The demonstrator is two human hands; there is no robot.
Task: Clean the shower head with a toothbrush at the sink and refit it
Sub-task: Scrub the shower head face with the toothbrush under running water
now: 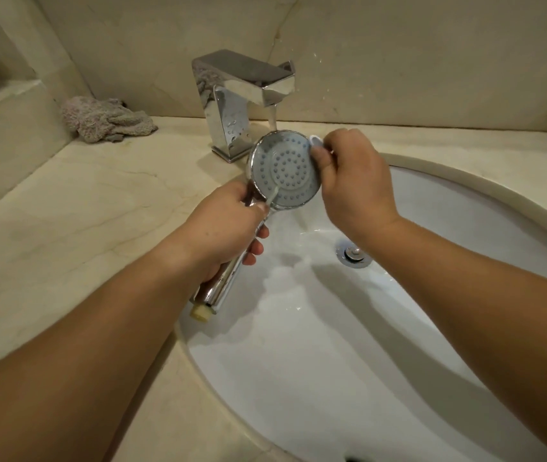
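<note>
While tap (248, 95) runs (onto shower head (285, 170)) — rag (107, 120) lies well apart

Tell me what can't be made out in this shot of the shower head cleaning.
- Toothbrush: head view, mostly hidden inside the right hand.
- Shower head handle: head view, its middle covered by the left hand.
- Sink near rim: cut off by the bottom edge.

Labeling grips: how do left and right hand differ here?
The left hand wraps the chrome handle of the shower head, low over the sink; the right hand sits higher at the head's rim, holding something white, likely the toothbrush. Both are bare and curled in a grip.
</note>
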